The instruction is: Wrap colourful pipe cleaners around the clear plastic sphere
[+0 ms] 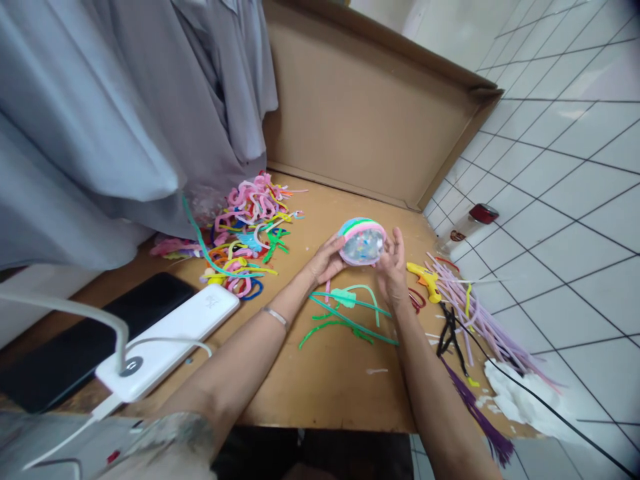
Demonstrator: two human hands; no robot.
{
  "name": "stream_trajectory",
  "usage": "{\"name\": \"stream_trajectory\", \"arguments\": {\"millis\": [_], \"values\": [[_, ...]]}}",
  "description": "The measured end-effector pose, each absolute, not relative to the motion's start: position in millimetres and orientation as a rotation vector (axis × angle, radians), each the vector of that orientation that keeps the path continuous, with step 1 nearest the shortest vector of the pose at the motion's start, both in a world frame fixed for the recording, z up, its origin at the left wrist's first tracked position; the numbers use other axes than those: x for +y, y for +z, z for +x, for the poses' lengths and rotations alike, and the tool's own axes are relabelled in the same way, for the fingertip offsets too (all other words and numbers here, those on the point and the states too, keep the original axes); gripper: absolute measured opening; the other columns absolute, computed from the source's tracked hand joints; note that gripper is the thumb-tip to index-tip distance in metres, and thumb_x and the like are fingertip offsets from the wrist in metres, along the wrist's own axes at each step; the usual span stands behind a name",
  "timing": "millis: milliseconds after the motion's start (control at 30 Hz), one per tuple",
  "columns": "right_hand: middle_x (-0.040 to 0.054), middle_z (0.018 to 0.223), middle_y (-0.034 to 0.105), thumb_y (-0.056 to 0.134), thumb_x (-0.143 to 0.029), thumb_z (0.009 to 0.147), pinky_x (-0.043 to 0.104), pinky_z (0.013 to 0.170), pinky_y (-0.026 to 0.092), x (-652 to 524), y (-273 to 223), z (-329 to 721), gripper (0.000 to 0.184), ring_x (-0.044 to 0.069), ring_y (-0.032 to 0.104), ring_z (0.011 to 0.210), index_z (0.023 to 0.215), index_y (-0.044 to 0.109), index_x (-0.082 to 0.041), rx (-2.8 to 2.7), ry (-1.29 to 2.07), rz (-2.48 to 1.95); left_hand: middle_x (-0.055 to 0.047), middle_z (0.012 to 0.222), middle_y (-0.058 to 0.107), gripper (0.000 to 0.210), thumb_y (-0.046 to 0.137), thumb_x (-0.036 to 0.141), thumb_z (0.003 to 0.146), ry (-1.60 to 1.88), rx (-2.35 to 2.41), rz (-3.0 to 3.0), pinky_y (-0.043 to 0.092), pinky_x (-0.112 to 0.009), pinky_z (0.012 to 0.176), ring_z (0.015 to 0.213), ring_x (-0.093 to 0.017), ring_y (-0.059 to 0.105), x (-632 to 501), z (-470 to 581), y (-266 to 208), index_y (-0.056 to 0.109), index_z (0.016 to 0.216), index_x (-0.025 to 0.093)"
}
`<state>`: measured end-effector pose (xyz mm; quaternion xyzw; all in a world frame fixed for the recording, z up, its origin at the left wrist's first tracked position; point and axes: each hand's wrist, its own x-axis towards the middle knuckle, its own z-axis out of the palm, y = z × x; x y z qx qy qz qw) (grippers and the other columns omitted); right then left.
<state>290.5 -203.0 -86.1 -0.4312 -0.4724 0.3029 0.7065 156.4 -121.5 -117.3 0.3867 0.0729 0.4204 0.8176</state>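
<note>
Over the middle of the table, both my hands hold a rounded piece with a clear, speckled face (362, 247), edged by blue, green, pink and lilac bands. My left hand (329, 261) grips its left side, thumb near the rim. At the right edge, my right hand (393, 267) has its fingers closed against the piece, with one finger sticking up. Just below the hands lie green fuzzy stems (345, 325) and a mint-coloured bundle (344, 297). A yellow glue gun (425, 280) rests to the right of my right hand.
A tangled heap of coloured fuzzy stems (255, 207) lies left. Nearer are a white power bank (170, 340) with cables and a black phone (150, 300). Lilac stems (475, 313), purple strands (475, 413) and a black cord (540, 407) lie right. Cardboard (350, 107) stands behind.
</note>
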Motion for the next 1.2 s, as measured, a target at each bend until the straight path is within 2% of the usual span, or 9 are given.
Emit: {"name": "stream_trajectory", "arguments": {"millis": [100,233,367,500,667,867,1033,1200], "values": [[0.0094,0.137,0.055,0.058,-0.077,0.074,0.048,0.106,0.046,-203,-81,290,0.078,0.026,0.054,0.129,0.137,0.047,-0.032,-0.998,0.675,-0.944,-0.016,0.127,0.068,0.068,0.055,0.068,0.082,0.841,0.213,0.774,0.052,-0.051,0.100,0.126,-0.035,0.059,-119,151,-114,0.056,0.128,0.018],[0.0074,0.115,0.065,0.062,-0.074,0.073,0.043,0.099,0.050,-201,-86,288,0.064,0.023,0.062,0.109,0.117,0.059,-0.028,-0.951,0.669,-0.968,-0.017,0.124,0.068,0.076,0.040,0.076,0.083,0.793,0.268,0.757,0.055,-0.049,0.094,0.122,-0.034,0.061,-120,146,-112,0.055,0.128,0.017],[0.0049,0.099,0.067,0.066,-0.072,0.072,0.036,0.084,0.051,-200,-92,285,0.055,0.020,0.062,0.093,0.101,0.061,-0.026,-0.942,0.693,-0.993,-0.016,0.119,0.070,0.078,0.039,0.079,0.082,0.794,0.299,0.792,0.056,-0.048,0.090,0.119,-0.034,0.062,-121,143,-111,0.057,0.127,0.018],[0.0019,0.092,0.065,0.069,-0.068,0.073,0.033,0.080,0.050,-201,-92,285,0.049,0.018,0.060,0.090,0.095,0.062,-0.025,-0.979,0.731,-1.007,-0.017,0.116,0.071,0.080,0.039,0.079,0.083,0.768,0.317,0.798,0.057,-0.049,0.089,0.119,-0.036,0.062,-120,143,-111,0.057,0.130,0.016],[-0.0019,0.082,0.059,0.075,-0.067,0.067,0.030,0.074,0.049,-200,-93,286,0.050,0.016,0.056,0.079,0.087,0.057,-0.025,-0.957,0.724,-1.051,-0.017,0.123,0.070,0.080,0.038,0.077,0.086,0.725,0.320,0.745,0.056,-0.048,0.094,0.124,-0.035,0.061,-120,145,-112,0.056,0.135,0.016],[-0.0043,0.078,0.055,0.080,-0.064,0.061,0.027,0.067,0.047,-200,-91,287,0.053,0.013,0.053,0.071,0.086,0.053,-0.025,-0.944,0.811,-1.019,-0.018,0.120,0.071,0.080,0.041,0.077,0.085,0.741,0.315,0.834,0.052,-0.052,0.098,0.123,-0.037,0.060,-121,147,-109,0.058,0.132,0.015],[-0.0059,0.074,0.054,0.085,-0.059,0.061,0.023,0.059,0.043,-202,-90,288,0.051,0.011,0.050,0.065,0.083,0.053,-0.025,-0.984,0.856,-1.030,-0.016,0.116,0.072,0.074,0.044,0.073,0.086,0.706,0.307,0.658,0.055,-0.048,0.094,0.115,-0.034,0.065,-121,146,-106,0.059,0.130,0.016],[-0.0027,0.080,0.058,0.081,-0.064,0.064,0.025,0.062,0.046,-204,-85,287,0.048,0.013,0.054,0.072,0.083,0.059,-0.026,-0.968,0.978,-0.924,-0.015,0.111,0.073,0.073,0.042,0.070,0.088,0.685,0.241,0.508,0.059,-0.044,0.086,0.103,-0.030,0.070,-116,143,-108,0.054,0.134,0.014]]}}
